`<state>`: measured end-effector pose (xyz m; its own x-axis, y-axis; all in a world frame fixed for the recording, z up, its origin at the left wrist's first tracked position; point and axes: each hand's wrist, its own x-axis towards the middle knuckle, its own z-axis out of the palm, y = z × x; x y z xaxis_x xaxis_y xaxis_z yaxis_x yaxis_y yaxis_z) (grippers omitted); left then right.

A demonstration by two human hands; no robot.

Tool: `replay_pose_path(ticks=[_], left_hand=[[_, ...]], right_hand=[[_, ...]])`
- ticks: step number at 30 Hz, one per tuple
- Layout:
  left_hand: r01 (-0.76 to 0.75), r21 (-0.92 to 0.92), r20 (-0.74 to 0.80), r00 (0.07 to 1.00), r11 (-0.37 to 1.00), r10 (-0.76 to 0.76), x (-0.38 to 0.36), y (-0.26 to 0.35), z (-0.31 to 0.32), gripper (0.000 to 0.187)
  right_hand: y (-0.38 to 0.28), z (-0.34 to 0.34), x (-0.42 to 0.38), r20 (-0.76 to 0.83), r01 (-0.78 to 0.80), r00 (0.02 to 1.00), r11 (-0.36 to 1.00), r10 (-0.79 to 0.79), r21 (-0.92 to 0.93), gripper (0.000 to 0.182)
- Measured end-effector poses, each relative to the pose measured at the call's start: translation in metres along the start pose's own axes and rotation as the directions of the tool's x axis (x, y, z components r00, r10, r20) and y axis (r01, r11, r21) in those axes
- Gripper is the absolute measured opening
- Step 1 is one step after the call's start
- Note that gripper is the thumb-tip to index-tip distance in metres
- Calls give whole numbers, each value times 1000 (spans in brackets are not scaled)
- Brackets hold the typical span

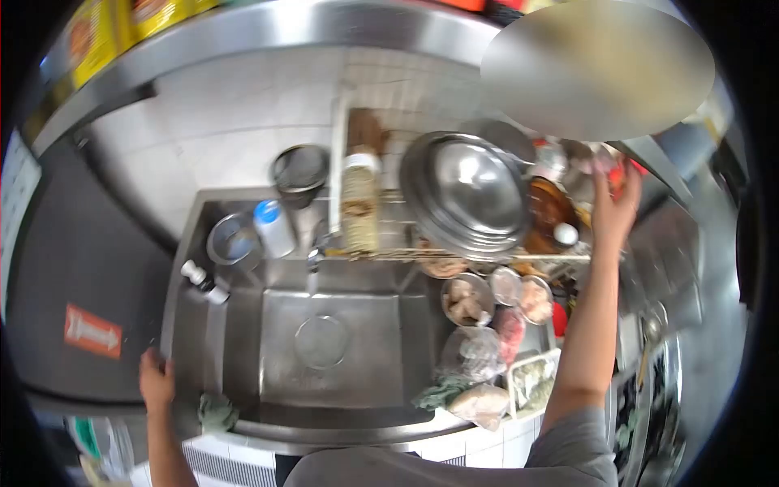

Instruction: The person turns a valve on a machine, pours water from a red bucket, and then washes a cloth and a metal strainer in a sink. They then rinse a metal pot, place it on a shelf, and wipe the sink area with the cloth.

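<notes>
My right hand [618,199] is stretched up to the far right end of the rack, its fingers around a small red item [618,177] that is blurred and partly hidden. Close by it are a brown bowl [550,213] and a clear jar [549,158]. Large stacked steel bowls [479,188] lean on the rack to the left of these. My left hand [157,380] hangs beside the left rim of the steel sink [280,381], thumb apart from the fingers, with nothing visible in it. A green cloth [217,412] lies on the sink's front edge near it.
A white bottle with a blue cap [274,229], a pump bottle [204,282] and a dark container [300,172] stand around the faucet [315,256]. Bowls of pale food [467,300], plastic bags [471,355] and a white basket [532,383] crowd the right side. Above runs a metal shelf [324,28].
</notes>
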<state>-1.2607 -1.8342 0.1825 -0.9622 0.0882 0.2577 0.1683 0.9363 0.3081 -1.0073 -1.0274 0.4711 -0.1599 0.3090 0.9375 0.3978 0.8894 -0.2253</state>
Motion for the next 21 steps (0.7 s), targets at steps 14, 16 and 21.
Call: replay_pose_path(ticks=[14, 16, 21], left_hand=[[329, 282, 189, 902, 901, -389, -4, 49, -9, 47], [343, 300, 190, 893, 890, -408, -3, 41, -2, 46], [362, 316, 198, 879, 877, -435, 3, 37, 4, 46]], right_hand=[[-256, 129, -569, 920, -380, -150, 880, -362, 284, 52], [-236, 144, -647, 892, -132, -357, 961, -276, 245, 58], [-247, 172, -711, 799, 215, -596, 941, -85, 261, 58]])
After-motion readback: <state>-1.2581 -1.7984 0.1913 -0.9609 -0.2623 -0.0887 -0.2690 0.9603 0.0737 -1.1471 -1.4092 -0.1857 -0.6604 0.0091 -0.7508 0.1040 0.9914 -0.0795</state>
